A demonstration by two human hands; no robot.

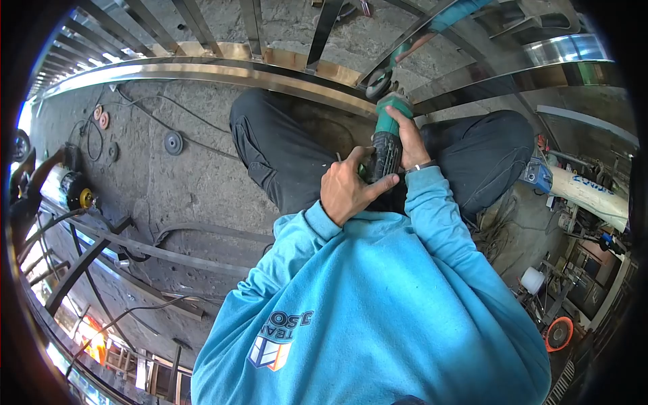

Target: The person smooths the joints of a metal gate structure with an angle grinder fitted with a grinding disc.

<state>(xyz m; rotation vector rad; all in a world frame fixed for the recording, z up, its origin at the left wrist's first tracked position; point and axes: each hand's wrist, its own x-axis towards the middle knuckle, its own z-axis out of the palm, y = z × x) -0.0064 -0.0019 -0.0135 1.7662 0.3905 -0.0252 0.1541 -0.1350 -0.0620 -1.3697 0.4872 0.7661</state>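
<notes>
A green and black angle grinder [387,138] is held over my lap, its head pointing away from me toward the polished metal frame [223,75]. My right hand [412,140] wraps the body from the right, with the thumb near the green gear head. From the left, my left hand [344,185] grips the black rear part, its thumb laid across the end. The grinder's disc [379,84] overlaps the frame's corner in this view. Part of the black grip is hidden behind my fingers.
A long row of metal bars [191,27] stretches across the far side. On the concrete floor to the left lie a grey disc [173,142], smaller reddish discs [102,120] and a cable [179,104]. Dark metal bars [169,256] lie at lower left. A white cylinder [587,192] sits at right.
</notes>
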